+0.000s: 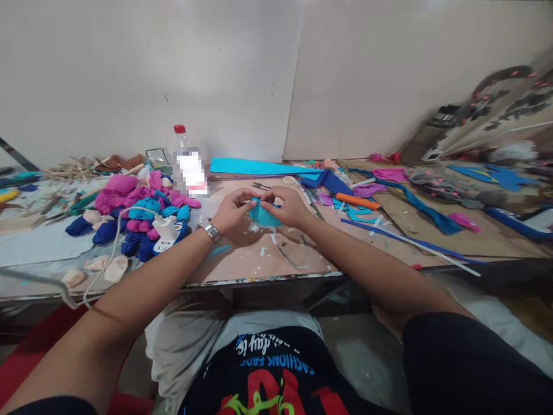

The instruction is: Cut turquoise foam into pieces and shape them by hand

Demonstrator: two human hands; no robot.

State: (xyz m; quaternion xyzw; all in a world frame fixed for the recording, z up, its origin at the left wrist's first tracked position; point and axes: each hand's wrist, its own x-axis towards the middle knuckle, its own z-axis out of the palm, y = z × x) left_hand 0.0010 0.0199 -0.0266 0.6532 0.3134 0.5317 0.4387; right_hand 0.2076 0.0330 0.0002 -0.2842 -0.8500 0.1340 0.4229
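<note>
A small turquoise piece of crepe paper or cloth (264, 215) is pinched by both hands above the middle of the table. My left hand (235, 208), with a metal watch on the wrist, is closed on its upper left edge. On the upper right side my right hand (286, 206) grips the same piece, thumb and fingers together. The two hands nearly meet at its top. Just behind them lie small dark scissors (261, 186) and a roll of tape (289, 180).
Pink, blue and turquoise bundles (142, 210) lie left, beside a white power strip (166, 245) with a plugged-in cord. A red-capped bottle (179, 130) stands behind. A turquoise sheet (259, 167) lies along the wall. To the right are an orange utility knife (358, 201) and long strips (415, 241).
</note>
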